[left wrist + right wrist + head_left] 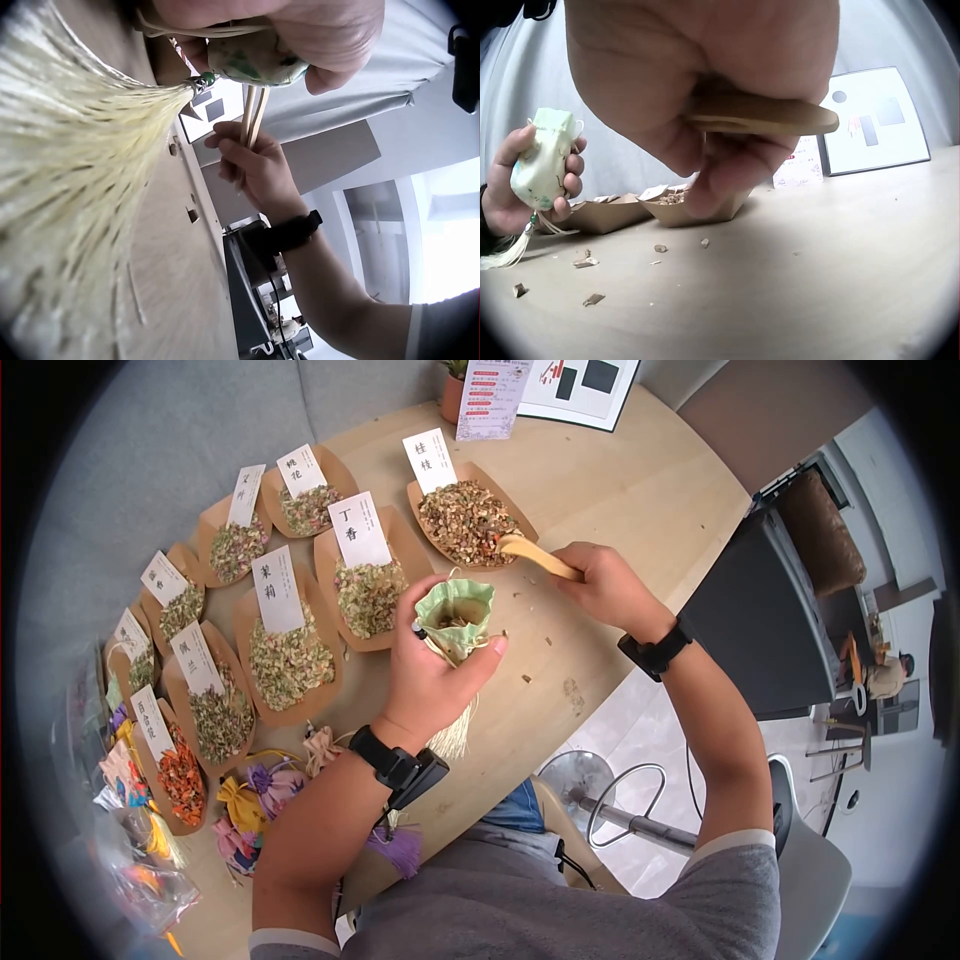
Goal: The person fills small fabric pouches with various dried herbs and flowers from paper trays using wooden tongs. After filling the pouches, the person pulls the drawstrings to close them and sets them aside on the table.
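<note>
My left hand (425, 680) grips a pale green drawstring pouch (468, 600) upright, mouth open toward the head camera, with dried bits visible inside. A cream tassel (82, 187) hangs below it. In my right hand (615, 595) is a pair of wooden tongs (540, 554), pinched between thumb and fingers; both arms of the tongs show in the left wrist view. Their tips touch the brown chopped herbs (462, 520) at the near right side of a paper tray (513, 508) with a white label card (430, 460). The right wrist view shows the tongs' rear end (780, 120).
Several more paper trays of dried herbs with label cards (278, 588) stand on the left. Colourful pouches (245, 805) lie at the table's near left. A potted plant (453, 395), a printed sheet (490, 400) and a framed board (580, 390) stand behind. Crumbs (592, 299) dot the table.
</note>
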Action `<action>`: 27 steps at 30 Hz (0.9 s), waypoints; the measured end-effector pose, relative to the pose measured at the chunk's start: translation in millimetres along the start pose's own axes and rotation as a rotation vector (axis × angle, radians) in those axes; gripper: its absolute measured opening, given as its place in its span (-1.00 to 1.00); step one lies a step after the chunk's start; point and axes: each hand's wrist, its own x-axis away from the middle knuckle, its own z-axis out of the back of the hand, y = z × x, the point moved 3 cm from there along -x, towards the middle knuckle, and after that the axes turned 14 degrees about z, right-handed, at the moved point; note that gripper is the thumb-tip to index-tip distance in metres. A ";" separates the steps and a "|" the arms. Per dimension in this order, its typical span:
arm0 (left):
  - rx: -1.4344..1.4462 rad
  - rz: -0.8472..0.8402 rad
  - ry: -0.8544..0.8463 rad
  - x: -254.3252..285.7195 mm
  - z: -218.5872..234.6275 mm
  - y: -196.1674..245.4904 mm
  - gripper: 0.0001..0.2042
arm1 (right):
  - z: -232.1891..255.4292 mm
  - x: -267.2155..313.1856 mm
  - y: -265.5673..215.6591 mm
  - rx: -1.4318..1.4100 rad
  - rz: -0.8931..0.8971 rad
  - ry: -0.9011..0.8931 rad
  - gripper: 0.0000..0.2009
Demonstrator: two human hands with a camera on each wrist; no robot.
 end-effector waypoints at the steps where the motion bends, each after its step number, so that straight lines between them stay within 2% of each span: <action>1: 0.009 -0.016 -0.005 0.3 -0.7 -0.6 -0.30 | -5.3 -0.3 4.8 0.040 0.054 -0.035 -0.77; 5: 0.019 0.018 0.007 -0.2 -0.4 -1.5 -0.30 | -22.7 -1.7 4.3 0.094 0.210 -0.067 -0.76; 9: 0.011 0.013 0.005 0.3 -0.1 0.0 -0.29 | -37.9 -7.3 -6.0 0.107 0.259 -0.037 -0.81; 11: 0.015 0.013 -0.001 0.6 -0.8 0.4 -0.29 | -45.2 -10.0 -4.5 0.212 0.283 -0.063 -0.83; 15: 0.019 0.014 -0.016 -0.8 -0.1 -4.4 -0.30 | -41.1 -13.9 -14.1 0.272 0.300 -0.066 -0.86; 17: 0.029 0.019 -0.018 -0.8 0.8 -5.4 -0.30 | -18.5 -14.9 -40.6 0.021 0.086 -0.004 -0.88; 18: 0.034 0.035 -0.026 -0.8 -0.5 -4.5 -0.30 | -13.2 -14.9 -53.1 0.018 0.088 -0.009 -0.88; 20: 0.037 0.053 -0.041 -0.3 -2.2 -4.4 -0.30 | -2.0 -12.4 -73.3 -0.398 0.054 0.088 -0.86; 21: 0.036 0.050 -0.061 0.1 -3.5 -4.2 -0.30 | 1.3 -12.5 -83.7 -0.398 0.051 0.092 -0.86; 23: 0.033 0.051 -0.089 0.0 -5.5 -4.1 -0.31 | 3.2 -13.9 -105.2 -0.482 0.189 0.056 -0.82; 25: -0.026 -0.034 -0.022 -0.6 -2.7 -3.8 -0.30 | 10.6 -12.8 -100.9 -0.395 0.121 0.060 -0.85; 27: -0.015 -0.007 -0.004 -0.9 -0.7 -5.3 -0.30 | 11.3 -7.6 -87.8 -0.311 0.058 0.058 -0.87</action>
